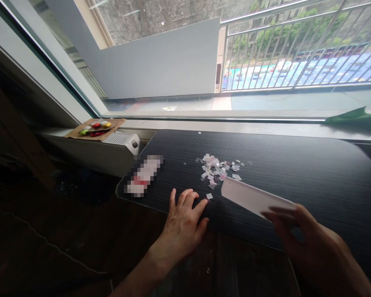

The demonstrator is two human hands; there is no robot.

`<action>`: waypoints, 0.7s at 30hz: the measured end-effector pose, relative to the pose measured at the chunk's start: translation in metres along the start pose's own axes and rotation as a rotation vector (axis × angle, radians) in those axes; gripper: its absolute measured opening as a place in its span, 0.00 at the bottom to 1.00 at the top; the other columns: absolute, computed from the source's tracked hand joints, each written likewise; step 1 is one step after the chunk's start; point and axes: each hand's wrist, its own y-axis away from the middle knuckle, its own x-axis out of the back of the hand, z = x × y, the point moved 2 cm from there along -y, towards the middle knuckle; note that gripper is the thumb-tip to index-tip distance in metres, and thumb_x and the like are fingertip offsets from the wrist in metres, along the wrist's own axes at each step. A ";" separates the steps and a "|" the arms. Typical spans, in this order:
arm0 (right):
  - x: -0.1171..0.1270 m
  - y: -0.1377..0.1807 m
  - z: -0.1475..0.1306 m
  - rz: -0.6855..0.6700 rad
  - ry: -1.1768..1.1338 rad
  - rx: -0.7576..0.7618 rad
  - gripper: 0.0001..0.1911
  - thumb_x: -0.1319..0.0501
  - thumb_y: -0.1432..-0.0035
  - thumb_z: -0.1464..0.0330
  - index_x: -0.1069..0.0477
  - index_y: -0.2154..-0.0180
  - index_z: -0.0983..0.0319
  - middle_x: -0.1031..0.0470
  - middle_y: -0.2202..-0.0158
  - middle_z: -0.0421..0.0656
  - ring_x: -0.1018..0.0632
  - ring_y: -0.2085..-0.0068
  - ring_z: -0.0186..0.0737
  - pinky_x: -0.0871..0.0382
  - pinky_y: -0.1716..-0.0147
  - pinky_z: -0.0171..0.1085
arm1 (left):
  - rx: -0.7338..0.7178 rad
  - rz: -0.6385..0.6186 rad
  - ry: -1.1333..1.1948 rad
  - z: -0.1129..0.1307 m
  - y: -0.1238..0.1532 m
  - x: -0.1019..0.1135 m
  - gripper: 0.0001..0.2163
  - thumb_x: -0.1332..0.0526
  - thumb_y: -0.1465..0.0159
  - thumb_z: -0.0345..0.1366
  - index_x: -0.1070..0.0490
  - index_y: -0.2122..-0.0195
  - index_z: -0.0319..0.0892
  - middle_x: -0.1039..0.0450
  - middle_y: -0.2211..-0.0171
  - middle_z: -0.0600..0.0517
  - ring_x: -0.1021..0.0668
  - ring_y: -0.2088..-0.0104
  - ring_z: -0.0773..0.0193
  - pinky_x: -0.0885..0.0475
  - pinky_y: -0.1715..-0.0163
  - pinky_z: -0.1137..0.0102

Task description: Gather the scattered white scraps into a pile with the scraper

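One firm right hand point(311, 235) clamped a pale strip point(250, 196); left hand point(183, 220) splayed open beside a lone scrap point(209, 196), scrap pile point(214, 165) at its one o'clock; a brisk sweep, I reckoned, could scatter such light bits

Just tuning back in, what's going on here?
A person's right hand grips a long, flat, pale strip, its rounded end by a loose scatter of small, pale, pinkish scraps on the black wood-grain table. The left hand is spread open near one stray white square; whether they touch is unclear.
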 end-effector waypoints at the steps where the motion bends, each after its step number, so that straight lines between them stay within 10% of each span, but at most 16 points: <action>1: -0.004 -0.002 -0.003 -0.001 -0.025 0.029 0.06 0.46 0.36 0.64 0.33 0.58 0.54 0.18 0.64 0.39 0.17 0.66 0.44 0.27 0.68 0.37 | -0.002 0.003 -0.003 0.000 0.000 0.000 0.16 0.41 0.37 0.34 0.29 0.47 0.44 0.31 0.49 0.43 0.33 0.42 0.48 0.48 0.40 0.36; 21: 0.007 -0.011 -0.001 -0.112 -0.021 0.096 0.05 0.48 0.37 0.63 0.34 0.63 0.53 0.17 0.68 0.40 0.17 0.72 0.46 0.28 0.77 0.38 | 0.001 0.075 0.007 -0.002 0.010 0.013 0.16 0.43 0.37 0.30 0.30 0.48 0.41 0.30 0.50 0.43 0.33 0.42 0.49 0.46 0.39 0.39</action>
